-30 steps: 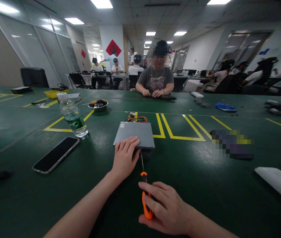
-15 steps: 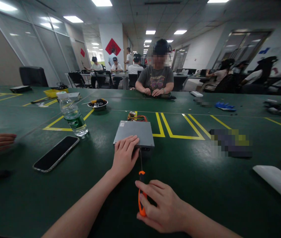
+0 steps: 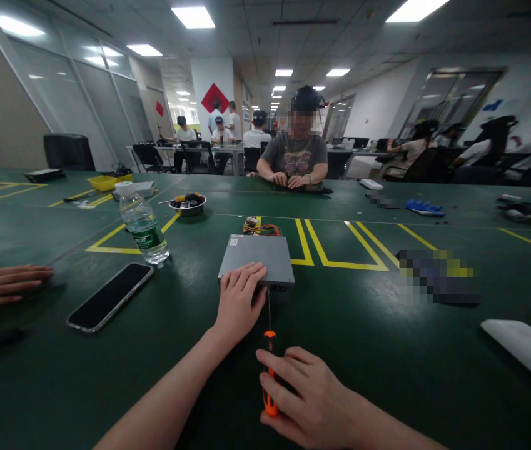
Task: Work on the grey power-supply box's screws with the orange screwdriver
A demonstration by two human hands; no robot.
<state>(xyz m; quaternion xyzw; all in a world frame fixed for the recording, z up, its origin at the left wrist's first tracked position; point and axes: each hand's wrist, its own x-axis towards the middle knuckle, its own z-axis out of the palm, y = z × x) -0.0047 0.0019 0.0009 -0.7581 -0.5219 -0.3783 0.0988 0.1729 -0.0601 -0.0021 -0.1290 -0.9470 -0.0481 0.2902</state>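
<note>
A grey metal computer power supply (image 3: 253, 253) lies on the green table, with a bundle of coloured cables (image 3: 262, 228) behind it. Over its near left edge, my left hand (image 3: 239, 300) holds it, fingers together on the top and thumb at the front. My right hand (image 3: 305, 390) is closed on the orange and black handle of a screwdriver (image 3: 270, 387), fingertips on one side and thumb lower down. The thin shaft points away from me and meets the front face of the power supply near my left thumb. The exact spot at its tip is too small to make out.
Left of the power supply are a phone (image 3: 110, 297), a water bottle (image 3: 146, 228) and a bowl of small parts (image 3: 189, 204). Another person's hand (image 3: 5, 286) rests at the far left. A white object (image 3: 525, 350) lies right. A person (image 3: 296, 150) sits opposite.
The screwdriver handle has turned slightly in my right hand. My left hand stays on the power supply. The other person's hand at the left reaches further in. The whole view has shifted slightly.
</note>
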